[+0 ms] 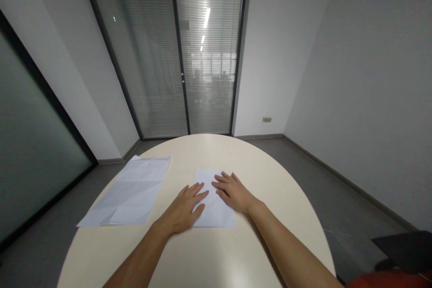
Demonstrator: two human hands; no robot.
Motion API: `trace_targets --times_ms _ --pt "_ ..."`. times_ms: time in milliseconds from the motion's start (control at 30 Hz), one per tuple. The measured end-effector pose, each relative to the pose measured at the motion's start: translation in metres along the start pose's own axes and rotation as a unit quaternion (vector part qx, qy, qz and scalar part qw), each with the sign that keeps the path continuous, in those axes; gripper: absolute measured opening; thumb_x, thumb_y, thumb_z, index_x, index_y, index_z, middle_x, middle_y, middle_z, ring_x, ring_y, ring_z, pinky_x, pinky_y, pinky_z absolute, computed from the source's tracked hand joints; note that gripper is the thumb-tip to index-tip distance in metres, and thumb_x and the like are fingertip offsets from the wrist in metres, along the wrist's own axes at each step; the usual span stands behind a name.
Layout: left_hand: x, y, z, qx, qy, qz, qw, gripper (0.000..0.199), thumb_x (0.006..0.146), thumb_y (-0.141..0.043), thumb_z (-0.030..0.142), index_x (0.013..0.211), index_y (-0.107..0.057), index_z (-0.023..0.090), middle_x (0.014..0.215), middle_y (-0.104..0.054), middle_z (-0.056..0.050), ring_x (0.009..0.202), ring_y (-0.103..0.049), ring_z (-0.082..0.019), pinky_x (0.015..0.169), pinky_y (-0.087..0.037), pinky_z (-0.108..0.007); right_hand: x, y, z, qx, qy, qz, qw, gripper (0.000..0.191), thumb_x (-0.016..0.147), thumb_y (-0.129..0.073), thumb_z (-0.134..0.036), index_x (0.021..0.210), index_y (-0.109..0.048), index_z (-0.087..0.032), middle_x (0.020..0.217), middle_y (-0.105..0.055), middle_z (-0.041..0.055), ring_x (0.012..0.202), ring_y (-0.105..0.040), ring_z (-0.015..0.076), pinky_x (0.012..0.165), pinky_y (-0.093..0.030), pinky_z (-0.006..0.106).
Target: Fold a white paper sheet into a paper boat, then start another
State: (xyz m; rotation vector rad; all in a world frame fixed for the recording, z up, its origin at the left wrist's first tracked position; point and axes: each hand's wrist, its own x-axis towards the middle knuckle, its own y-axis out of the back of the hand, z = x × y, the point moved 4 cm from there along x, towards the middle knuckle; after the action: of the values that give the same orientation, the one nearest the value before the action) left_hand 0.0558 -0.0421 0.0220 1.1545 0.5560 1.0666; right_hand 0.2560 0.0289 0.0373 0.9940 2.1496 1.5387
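Observation:
A small white sheet of paper (216, 216) lies flat on the round table in front of me. My left hand (185, 207) rests over its left edge, fingers spread and pointing to the right. Across from it, my right hand (234, 192) lies on the upper right part of the sheet with its fingers spread toward the left. Neither hand grips anything. A strip of bare paper shows between the two hands. The sheet's edges beneath the palms are hidden.
Larger creased white sheets (135, 193) lie at the table's left, reaching over its edge. The cream round table (209, 153) fills the foreground. Beyond stand a glass partition with blinds (209, 99) and white walls. A dark flat object (405, 249) is at the lower right.

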Motion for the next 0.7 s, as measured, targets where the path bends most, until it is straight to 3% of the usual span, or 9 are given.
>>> trace_targets --times_ms 133,233,300,400,500,600,700 --pt "0.004 0.008 0.007 0.053 -0.003 0.043 0.998 0.046 0.097 -0.051 0.031 0.143 -0.057 0.031 0.152 -0.052 -0.009 0.140 -0.045 -0.028 0.117 -0.033 -0.051 0.001 0.004 -0.016 -0.014 0.010 0.038 0.999 0.041 0.101 -0.046 -0.033 0.139 -0.061 -0.026 0.150 -0.053 0.0103 0.146 -0.038 0.0293 0.123 -0.015 0.058" --pt "0.009 0.015 0.010 0.085 0.006 0.065 0.994 0.045 0.092 -0.057 0.030 0.137 -0.061 0.027 0.133 -0.063 -0.012 0.125 -0.055 -0.030 0.108 -0.041 -0.049 0.000 -0.001 -0.025 0.012 0.011 -0.005 1.000 0.051 0.103 -0.042 -0.042 0.150 -0.049 -0.022 0.155 -0.046 0.0138 0.147 -0.037 0.0307 0.122 -0.021 0.057" --pt "0.011 0.016 0.008 0.094 0.011 0.070 0.993 0.040 0.091 -0.058 0.028 0.130 -0.066 0.024 0.122 -0.066 -0.012 0.116 -0.059 -0.029 0.105 -0.044 -0.048 0.000 -0.007 -0.025 0.017 0.000 -0.040 0.999 0.060 0.102 -0.041 -0.049 0.155 -0.040 -0.020 0.162 -0.035 0.0146 0.151 -0.028 0.0342 0.121 -0.019 0.060" --pt "0.012 0.011 0.000 0.091 0.011 0.080 0.993 0.037 0.094 -0.053 0.028 0.128 -0.066 0.022 0.133 -0.063 -0.013 0.127 -0.055 -0.029 0.112 -0.039 -0.048 0.002 -0.014 -0.019 0.023 -0.002 -0.064 0.998 0.066 0.101 -0.040 -0.055 0.159 -0.033 -0.022 0.165 -0.026 0.0125 0.154 -0.019 0.0343 0.123 -0.011 0.062" --pt "0.011 0.000 -0.012 0.084 0.035 0.080 0.993 0.047 0.097 -0.051 0.034 0.143 -0.055 0.022 0.154 -0.049 -0.012 0.142 -0.043 -0.030 0.118 -0.033 -0.051 0.003 -0.015 -0.014 0.027 0.009 -0.067 0.997 0.069 0.100 -0.042 -0.058 0.159 -0.032 -0.025 0.165 -0.026 0.0117 0.154 -0.017 0.0330 0.123 -0.006 0.061" --pt "0.011 -0.006 -0.017 0.095 0.066 0.083 0.990 0.050 0.098 -0.050 0.040 0.145 -0.054 0.022 0.156 -0.047 -0.013 0.144 -0.042 -0.033 0.117 -0.034 -0.052 0.004 -0.011 -0.014 0.025 0.016 -0.058 0.998 0.068 0.099 -0.043 -0.060 0.157 -0.036 -0.025 0.164 -0.029 0.0125 0.154 -0.019 0.0340 0.123 -0.007 0.062" --pt "0.012 -0.001 -0.016 0.118 0.105 0.112 0.981 0.048 0.099 -0.049 0.040 0.142 -0.058 0.021 0.150 -0.052 -0.016 0.137 -0.047 -0.035 0.112 -0.038 -0.053 0.004 -0.009 -0.020 0.032 0.027 -0.056 0.998 0.069 0.098 -0.043 -0.064 0.156 -0.039 -0.026 0.164 -0.030 0.0124 0.153 -0.021 0.0340 0.123 -0.007 0.062"
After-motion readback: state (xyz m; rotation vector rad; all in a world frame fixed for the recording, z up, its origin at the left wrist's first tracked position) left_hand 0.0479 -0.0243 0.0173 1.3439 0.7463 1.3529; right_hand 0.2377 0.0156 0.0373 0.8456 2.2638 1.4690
